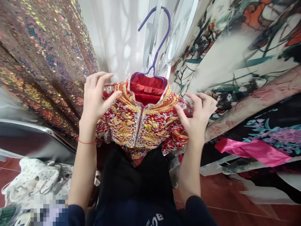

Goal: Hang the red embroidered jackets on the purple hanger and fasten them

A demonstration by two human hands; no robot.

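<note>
Embroidered jacket (141,125) on hanger (155,44), shoulders under left hand (95,97), right hand (199,116)

A sheer white curtain (122,40) hung at the back, lit from behind. A sequinned gold fabric (42,62) draped on the left; floral printed cloths (237,53) crowded the right, one with a pink band (254,150). The floor (232,201) was red tile, and what was probably spotted white cloth (35,179) lay lower left.
</note>
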